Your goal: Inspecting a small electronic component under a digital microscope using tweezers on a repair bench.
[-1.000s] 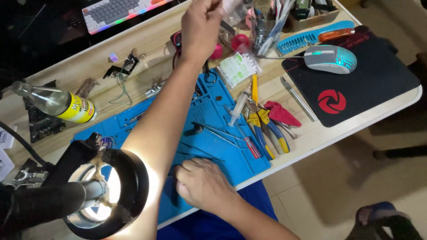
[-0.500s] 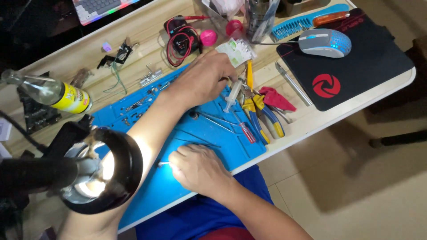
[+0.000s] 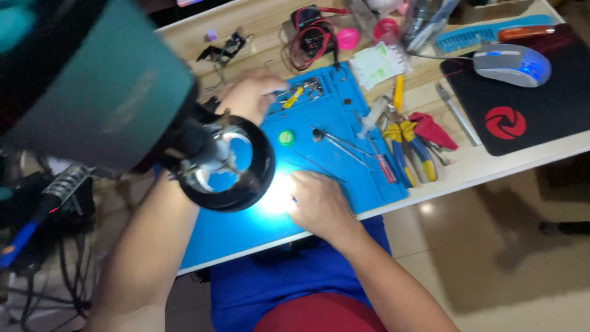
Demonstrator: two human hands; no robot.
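Note:
My left hand [image 3: 249,95] reaches across the top edge of the blue work mat [image 3: 344,178], fingertips at the mat's small-parts tray beside a yellow-handled tool [image 3: 294,97]. Whether it grips anything is hidden. My right hand [image 3: 319,203] rests curled on the mat's near part, in the bright spot of light, pinched on a thin stick whose tip barely shows at the fingers. A black ring magnifier lamp [image 3: 227,163] hangs over the mat between my two hands, and its teal head [image 3: 92,80] fills the upper left.
On the mat lie a green disc [image 3: 286,137], tweezers [image 3: 335,140] and a screwdriver [image 3: 384,166]. Blue-and-yellow pliers [image 3: 405,144] and a red-handled cutter [image 3: 433,130] sit at its right edge. A mouse [image 3: 513,64] rests on a black pad [image 3: 541,117]. A coiled cable [image 3: 310,34] lies behind.
My left hand came down from the back of the desk and moved left to the mat's top edge. The view swung so the lamp head now fills the upper left. My right hand stayed on the mat.

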